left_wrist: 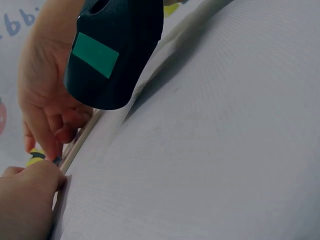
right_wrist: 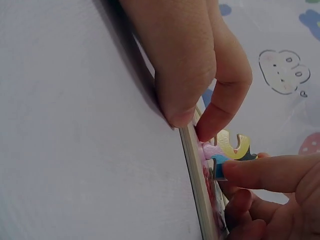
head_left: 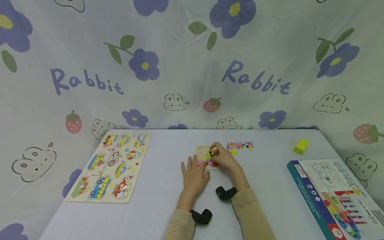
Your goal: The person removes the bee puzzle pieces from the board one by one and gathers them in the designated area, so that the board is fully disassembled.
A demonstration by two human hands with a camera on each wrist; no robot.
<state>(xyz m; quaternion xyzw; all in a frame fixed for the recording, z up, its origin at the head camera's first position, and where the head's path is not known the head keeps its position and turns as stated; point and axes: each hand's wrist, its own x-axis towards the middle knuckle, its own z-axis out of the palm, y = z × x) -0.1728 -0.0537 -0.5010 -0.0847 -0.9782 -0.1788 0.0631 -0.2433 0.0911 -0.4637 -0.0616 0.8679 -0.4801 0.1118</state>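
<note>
A small wooden jigsaw tray [head_left: 201, 149] lies in the middle of the table, with pink and red pieces in its near part. My right hand [head_left: 224, 159] is over the tray, pinching a jigsaw piece [right_wrist: 231, 145] with yellow, pink and blue on it. In the right wrist view the piece stands tilted up against the tray. My left hand [head_left: 194, 179] lies with fingers spread at the tray's near left corner, and its thumb and a finger touch the tray's edge. More jigsaw pieces [head_left: 240, 145] lie on the table just right of the tray.
On the left lies a wooden board of vehicle shapes [head_left: 136, 166]. A flat blue and white box [head_left: 322, 186] lies at the right, with a yellow block [head_left: 301, 146] behind it. Behind the table hangs a printed cloth [head_left: 186, 66]. Each wrist wears a black camera [head_left: 202, 217].
</note>
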